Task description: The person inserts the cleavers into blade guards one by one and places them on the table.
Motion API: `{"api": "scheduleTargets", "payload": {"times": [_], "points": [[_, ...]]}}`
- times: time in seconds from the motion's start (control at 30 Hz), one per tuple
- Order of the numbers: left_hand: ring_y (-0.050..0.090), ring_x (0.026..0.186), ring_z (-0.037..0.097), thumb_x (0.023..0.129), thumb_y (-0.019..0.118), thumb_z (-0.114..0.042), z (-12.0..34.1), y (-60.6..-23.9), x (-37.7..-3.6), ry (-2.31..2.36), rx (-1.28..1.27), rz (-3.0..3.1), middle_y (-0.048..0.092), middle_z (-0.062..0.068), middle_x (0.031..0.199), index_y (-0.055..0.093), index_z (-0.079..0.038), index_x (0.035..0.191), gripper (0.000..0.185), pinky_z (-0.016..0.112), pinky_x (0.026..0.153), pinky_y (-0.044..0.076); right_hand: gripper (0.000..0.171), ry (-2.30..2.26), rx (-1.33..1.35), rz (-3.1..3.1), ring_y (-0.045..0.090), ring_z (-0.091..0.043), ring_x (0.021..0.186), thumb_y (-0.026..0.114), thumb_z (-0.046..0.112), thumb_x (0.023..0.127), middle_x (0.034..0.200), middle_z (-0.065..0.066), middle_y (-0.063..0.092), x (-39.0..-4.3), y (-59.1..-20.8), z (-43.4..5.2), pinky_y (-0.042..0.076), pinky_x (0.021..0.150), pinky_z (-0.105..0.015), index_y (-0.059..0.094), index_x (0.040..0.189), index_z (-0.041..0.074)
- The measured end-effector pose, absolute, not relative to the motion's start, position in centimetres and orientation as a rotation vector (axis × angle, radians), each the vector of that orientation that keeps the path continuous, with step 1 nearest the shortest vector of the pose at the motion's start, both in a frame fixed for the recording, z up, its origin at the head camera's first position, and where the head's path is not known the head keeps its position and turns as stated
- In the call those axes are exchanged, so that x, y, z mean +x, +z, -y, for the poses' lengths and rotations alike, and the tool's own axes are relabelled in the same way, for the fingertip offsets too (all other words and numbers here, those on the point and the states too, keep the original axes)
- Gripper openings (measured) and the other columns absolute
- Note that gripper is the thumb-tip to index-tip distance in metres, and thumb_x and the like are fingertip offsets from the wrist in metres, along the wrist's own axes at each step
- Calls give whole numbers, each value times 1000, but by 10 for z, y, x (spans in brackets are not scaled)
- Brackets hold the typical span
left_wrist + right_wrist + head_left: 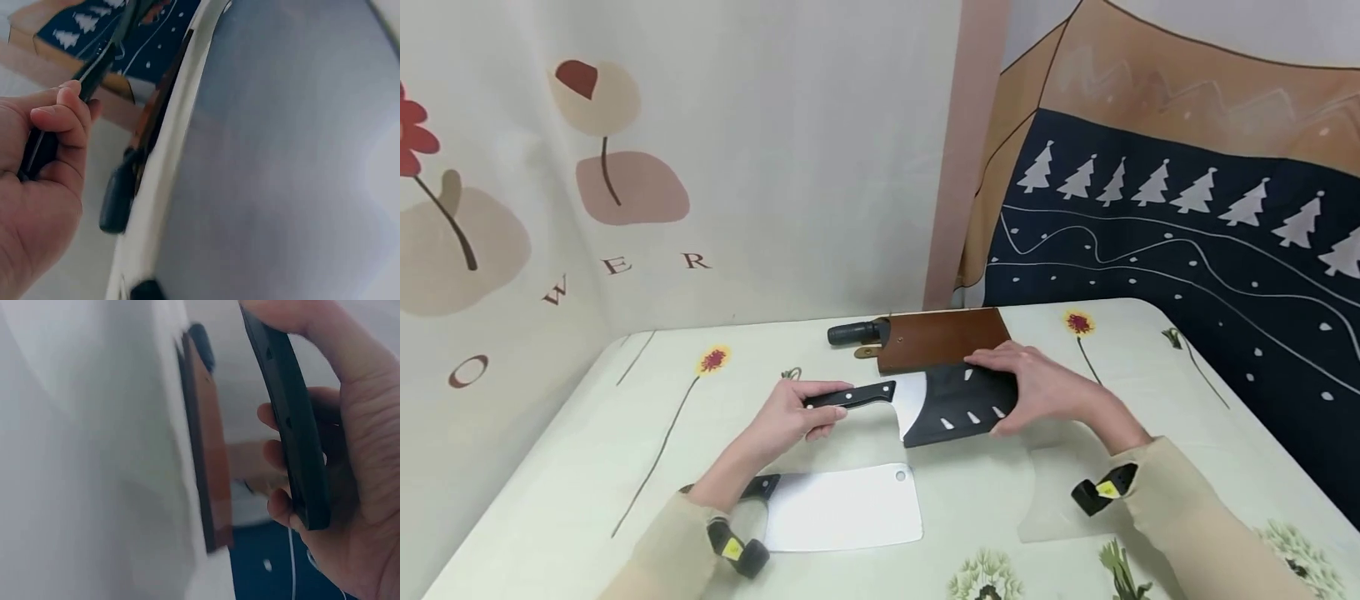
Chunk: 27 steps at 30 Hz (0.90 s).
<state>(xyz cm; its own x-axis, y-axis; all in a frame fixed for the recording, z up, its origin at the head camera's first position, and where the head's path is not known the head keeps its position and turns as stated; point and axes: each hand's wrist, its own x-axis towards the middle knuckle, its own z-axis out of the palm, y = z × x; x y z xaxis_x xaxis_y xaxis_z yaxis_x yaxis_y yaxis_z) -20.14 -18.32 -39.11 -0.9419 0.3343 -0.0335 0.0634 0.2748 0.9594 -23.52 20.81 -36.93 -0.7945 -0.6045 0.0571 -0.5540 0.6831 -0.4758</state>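
Note:
Above the table, a cleaver (910,402) with a riveted black handle (874,392) is held level between both hands. My left hand (786,414) grips the handle, and in the left wrist view its fingers curl round it. A black slotted sheath (962,407) covers most of the blade; a strip of bare metal shows near the handle. My right hand (1048,390) holds the sheath's far end, with thumb and fingers on opposite sides in the right wrist view. A larger bare cleaver (846,508) lies in front, its handle partly hidden by my left wrist.
Behind the hands lies a brown sheath (947,337) with a black-handled knife (852,333) in it. A translucent flat piece (1060,508) lies at the front right, partly under my right forearm. White and dark printed curtains (805,167) hang behind the flowered table.

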Motion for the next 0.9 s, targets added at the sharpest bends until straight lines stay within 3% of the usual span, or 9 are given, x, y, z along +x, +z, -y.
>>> {"api": "scheduleTargets", "payload": {"times": [0.2,0.77,0.9], "points": [[44,53,14,90,74,0,175,-390,-203,1756,393,-2334,59,6,62,70,4,125,35,22,50,32,96,-766,-967,-2789,47,-34,128,91,43,64,146,-11,56,-236,-372,-200,43,101,-59,55,149,14],[47,54,13,91,73,1,162,-397,-200,1751,350,-2351,58,5,62,68,6,125,35,22,50,38,96,-742,-932,-2767,48,-37,129,92,41,66,147,-17,55,-234,-384,-207,43,103,-60,55,148,9],[53,63,17,90,75,-5,168,-403,-209,1597,340,-2401,67,8,80,72,-1,124,34,25,56,43,95,-747,-946,-2726,48,-35,128,91,41,67,147,-15,55,-234,-389,-207,44,102,-56,55,148,8]]}}
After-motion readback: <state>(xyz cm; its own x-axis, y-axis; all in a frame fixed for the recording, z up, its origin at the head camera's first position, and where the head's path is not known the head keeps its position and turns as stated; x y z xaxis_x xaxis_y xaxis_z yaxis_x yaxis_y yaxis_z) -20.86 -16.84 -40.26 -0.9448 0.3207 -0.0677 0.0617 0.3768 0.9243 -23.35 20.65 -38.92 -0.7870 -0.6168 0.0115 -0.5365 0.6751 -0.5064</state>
